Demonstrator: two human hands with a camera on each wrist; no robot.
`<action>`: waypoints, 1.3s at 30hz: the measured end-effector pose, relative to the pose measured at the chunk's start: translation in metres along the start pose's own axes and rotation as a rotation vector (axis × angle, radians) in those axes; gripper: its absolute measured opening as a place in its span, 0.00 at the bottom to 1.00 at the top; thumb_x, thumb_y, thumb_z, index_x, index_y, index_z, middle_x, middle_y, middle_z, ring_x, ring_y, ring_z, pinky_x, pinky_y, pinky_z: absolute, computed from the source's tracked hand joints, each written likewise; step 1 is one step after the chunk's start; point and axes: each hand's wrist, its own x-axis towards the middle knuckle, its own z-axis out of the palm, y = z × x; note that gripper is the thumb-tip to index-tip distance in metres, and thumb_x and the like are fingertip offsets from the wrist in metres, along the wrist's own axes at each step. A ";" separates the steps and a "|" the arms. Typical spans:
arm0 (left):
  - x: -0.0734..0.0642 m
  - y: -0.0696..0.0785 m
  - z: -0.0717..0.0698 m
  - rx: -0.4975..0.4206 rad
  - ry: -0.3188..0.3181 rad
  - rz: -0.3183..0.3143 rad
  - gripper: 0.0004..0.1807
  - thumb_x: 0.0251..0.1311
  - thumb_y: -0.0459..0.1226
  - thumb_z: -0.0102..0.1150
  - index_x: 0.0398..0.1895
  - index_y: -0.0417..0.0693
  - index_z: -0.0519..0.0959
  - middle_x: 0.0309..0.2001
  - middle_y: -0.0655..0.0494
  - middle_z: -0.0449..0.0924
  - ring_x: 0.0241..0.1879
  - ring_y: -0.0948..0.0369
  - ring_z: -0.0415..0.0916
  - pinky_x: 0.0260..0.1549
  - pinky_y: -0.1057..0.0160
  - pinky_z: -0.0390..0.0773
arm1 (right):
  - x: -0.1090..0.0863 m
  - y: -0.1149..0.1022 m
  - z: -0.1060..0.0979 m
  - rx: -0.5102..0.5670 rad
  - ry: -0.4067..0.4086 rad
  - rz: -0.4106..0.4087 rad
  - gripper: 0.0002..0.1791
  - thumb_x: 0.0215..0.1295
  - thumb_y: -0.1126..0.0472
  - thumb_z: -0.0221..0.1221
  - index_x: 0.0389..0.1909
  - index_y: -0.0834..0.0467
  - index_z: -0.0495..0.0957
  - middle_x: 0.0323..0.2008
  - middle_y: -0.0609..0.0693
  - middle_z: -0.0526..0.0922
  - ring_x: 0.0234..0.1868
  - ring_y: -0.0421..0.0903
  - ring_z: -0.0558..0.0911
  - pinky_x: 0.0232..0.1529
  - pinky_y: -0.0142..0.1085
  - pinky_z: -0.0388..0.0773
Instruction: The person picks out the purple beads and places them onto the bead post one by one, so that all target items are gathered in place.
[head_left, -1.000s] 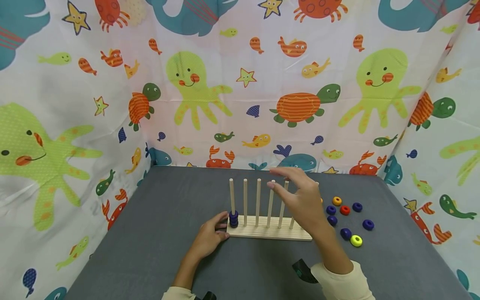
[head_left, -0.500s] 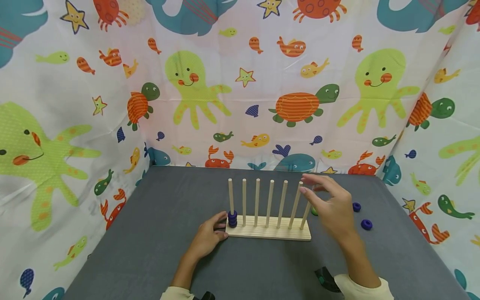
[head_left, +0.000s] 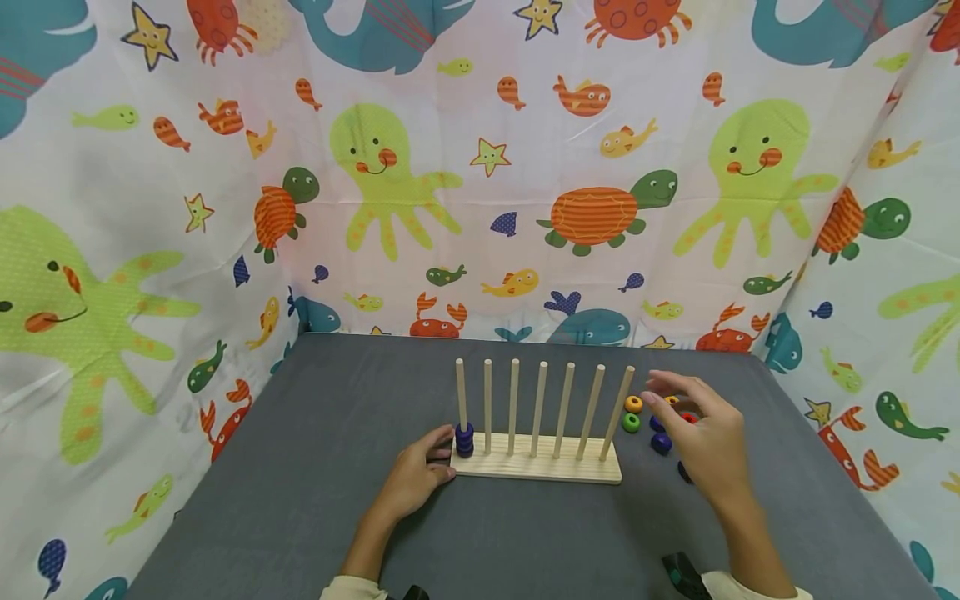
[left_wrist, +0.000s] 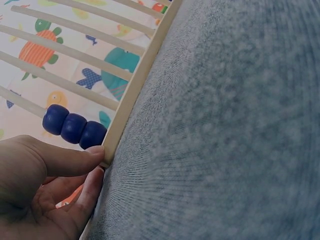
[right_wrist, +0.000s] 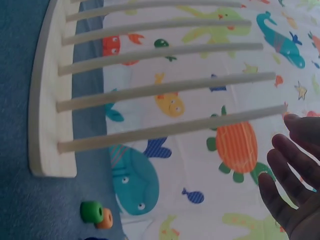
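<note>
A pale wooden peg stand (head_left: 536, 468) with several upright pegs stands on the grey table. Three dark blue beads (left_wrist: 74, 128) are stacked on its leftmost peg. My left hand (head_left: 411, 477) pinches the left end of the base; in the left wrist view the thumb lies on the base's edge beside the lowest bead. To the right of the stand, my right hand (head_left: 711, 442) is above the loose beads, holding nothing, with thumb and fingers apart. A green bead (head_left: 631, 423) and an orange bead (head_left: 633, 404) lie between that hand and the stand. The hand partly hides others.
Near the right hand lie more loose beads, among them a blue bead (head_left: 661, 443) and a partly covered red bead (head_left: 688, 417). Behind and beside the grey table (head_left: 360, 392) hangs a white curtain (head_left: 450, 200) printed with sea animals.
My right hand has moved right and down, from above the pegs to over the loose beads. The left hand stays on the stand's left end.
</note>
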 end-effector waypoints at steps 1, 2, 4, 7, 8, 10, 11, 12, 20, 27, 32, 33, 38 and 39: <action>0.000 0.000 0.000 0.001 -0.001 0.001 0.37 0.65 0.24 0.65 0.78 0.37 0.67 0.74 0.40 0.73 0.65 0.45 0.80 0.59 0.48 0.84 | -0.001 0.004 -0.001 -0.002 0.001 0.013 0.16 0.68 0.65 0.70 0.56 0.60 0.87 0.45 0.53 0.90 0.46 0.28 0.80 0.50 0.14 0.74; 0.000 0.000 0.000 0.002 -0.002 0.002 0.37 0.65 0.24 0.64 0.78 0.37 0.67 0.74 0.40 0.73 0.65 0.44 0.80 0.59 0.48 0.84 | -0.002 0.007 -0.002 0.000 0.003 0.019 0.15 0.69 0.65 0.70 0.56 0.60 0.87 0.45 0.54 0.90 0.46 0.29 0.80 0.50 0.15 0.74; 0.000 0.000 0.000 0.003 -0.004 0.001 0.37 0.65 0.24 0.64 0.78 0.38 0.67 0.74 0.40 0.73 0.65 0.44 0.79 0.58 0.48 0.84 | -0.003 0.014 -0.004 0.003 0.010 0.035 0.15 0.69 0.65 0.70 0.56 0.60 0.87 0.46 0.54 0.90 0.47 0.30 0.80 0.50 0.16 0.74; 0.000 0.000 0.001 0.007 -0.005 0.000 0.37 0.65 0.24 0.64 0.78 0.38 0.67 0.74 0.40 0.73 0.65 0.44 0.79 0.58 0.48 0.84 | -0.005 0.023 -0.007 0.001 0.019 0.060 0.16 0.69 0.65 0.70 0.57 0.60 0.86 0.46 0.54 0.90 0.46 0.27 0.80 0.49 0.15 0.74; 0.000 0.000 0.001 0.006 -0.006 -0.001 0.37 0.66 0.24 0.64 0.78 0.38 0.67 0.74 0.40 0.73 0.65 0.44 0.80 0.58 0.49 0.84 | -0.006 0.027 -0.008 0.000 0.020 0.072 0.16 0.69 0.65 0.70 0.57 0.60 0.86 0.47 0.54 0.90 0.45 0.26 0.80 0.49 0.15 0.74; 0.000 0.001 0.000 0.005 -0.006 -0.002 0.37 0.65 0.24 0.64 0.78 0.38 0.67 0.74 0.40 0.73 0.65 0.45 0.80 0.58 0.49 0.84 | -0.007 0.033 -0.010 -0.010 0.022 0.095 0.17 0.70 0.64 0.70 0.58 0.59 0.86 0.47 0.54 0.90 0.44 0.25 0.80 0.48 0.14 0.74; 0.000 0.001 0.000 0.003 -0.006 -0.002 0.37 0.65 0.24 0.64 0.78 0.37 0.67 0.74 0.40 0.72 0.65 0.44 0.80 0.59 0.49 0.84 | -0.008 0.037 -0.011 -0.014 0.023 0.105 0.17 0.70 0.64 0.70 0.58 0.58 0.86 0.47 0.53 0.90 0.44 0.24 0.79 0.48 0.14 0.73; 0.000 0.001 0.000 0.000 -0.006 -0.003 0.37 0.65 0.24 0.64 0.78 0.37 0.67 0.74 0.40 0.72 0.65 0.44 0.80 0.58 0.49 0.84 | -0.008 0.040 -0.012 -0.019 0.024 0.115 0.17 0.70 0.63 0.69 0.58 0.58 0.86 0.47 0.53 0.90 0.43 0.25 0.79 0.47 0.14 0.73; 0.002 0.001 0.001 -0.008 -0.003 -0.005 0.37 0.65 0.23 0.64 0.78 0.36 0.67 0.74 0.39 0.72 0.66 0.44 0.79 0.58 0.53 0.85 | -0.011 0.065 -0.019 -0.056 0.030 0.177 0.16 0.73 0.59 0.68 0.58 0.58 0.86 0.46 0.53 0.89 0.42 0.26 0.79 0.42 0.13 0.74; 0.001 0.001 0.001 -0.017 -0.006 0.001 0.37 0.65 0.22 0.64 0.78 0.36 0.66 0.75 0.39 0.72 0.66 0.44 0.79 0.57 0.55 0.85 | -0.016 0.086 -0.026 -0.101 0.014 0.239 0.17 0.74 0.56 0.67 0.59 0.56 0.86 0.44 0.45 0.89 0.44 0.22 0.77 0.43 0.12 0.73; 0.001 0.000 0.001 -0.027 -0.008 0.003 0.37 0.65 0.22 0.63 0.79 0.36 0.66 0.75 0.39 0.71 0.66 0.44 0.79 0.57 0.55 0.85 | -0.019 0.101 -0.031 -0.128 -0.003 0.287 0.18 0.75 0.55 0.66 0.61 0.57 0.85 0.47 0.50 0.89 0.42 0.21 0.76 0.37 0.14 0.74; 0.001 0.000 0.000 -0.028 -0.008 0.003 0.37 0.65 0.22 0.63 0.79 0.36 0.66 0.75 0.39 0.71 0.66 0.44 0.78 0.57 0.55 0.85 | -0.020 0.104 -0.032 -0.138 -0.007 0.298 0.19 0.75 0.54 0.66 0.61 0.57 0.84 0.47 0.52 0.89 0.41 0.21 0.76 0.36 0.15 0.74; 0.000 0.000 0.000 -0.031 -0.009 0.002 0.37 0.65 0.22 0.63 0.79 0.35 0.66 0.75 0.38 0.71 0.66 0.44 0.78 0.57 0.55 0.85 | -0.022 0.116 -0.036 -0.170 -0.014 0.360 0.20 0.75 0.54 0.66 0.62 0.58 0.84 0.50 0.58 0.88 0.41 0.19 0.73 0.33 0.17 0.73; 0.000 0.000 0.000 -0.033 -0.010 0.000 0.37 0.65 0.22 0.63 0.79 0.35 0.66 0.75 0.39 0.71 0.66 0.44 0.78 0.57 0.55 0.85 | -0.023 0.119 -0.037 -0.176 -0.012 0.371 0.20 0.75 0.54 0.66 0.63 0.57 0.84 0.51 0.58 0.88 0.41 0.18 0.73 0.34 0.16 0.72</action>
